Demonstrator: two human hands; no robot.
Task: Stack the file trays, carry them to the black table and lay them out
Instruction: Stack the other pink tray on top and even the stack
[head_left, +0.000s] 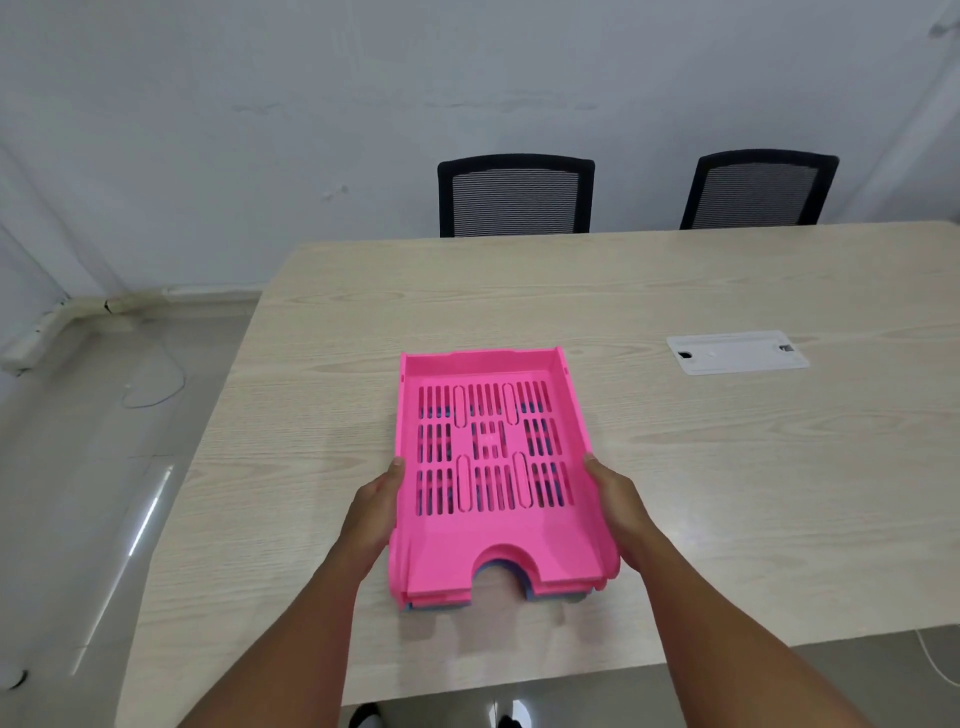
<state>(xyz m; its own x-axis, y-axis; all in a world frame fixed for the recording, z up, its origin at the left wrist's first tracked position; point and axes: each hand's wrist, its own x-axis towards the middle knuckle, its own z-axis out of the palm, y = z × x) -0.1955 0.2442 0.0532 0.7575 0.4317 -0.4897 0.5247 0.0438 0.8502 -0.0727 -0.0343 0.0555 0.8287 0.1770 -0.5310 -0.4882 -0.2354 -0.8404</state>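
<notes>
A stack of file trays (488, 545) rests on the light wooden table (727, 467), near its front edge. The top tray is bright pink with a slotted floor and a half-round notch at the near end. Blue-purple edges of lower trays show under it at the near end and through the slots. My left hand (371, 512) grips the stack's left side wall, thumb on the rim. My right hand (618, 506) grips the right side wall in the same way. No black table is in view.
A white cable cover plate (737, 352) is set into the tabletop at the right. Two black mesh office chairs (515, 196) (758, 189) stand behind the far edge, against a pale wall. Grey floor with a loose cable (156, 384) lies to the left.
</notes>
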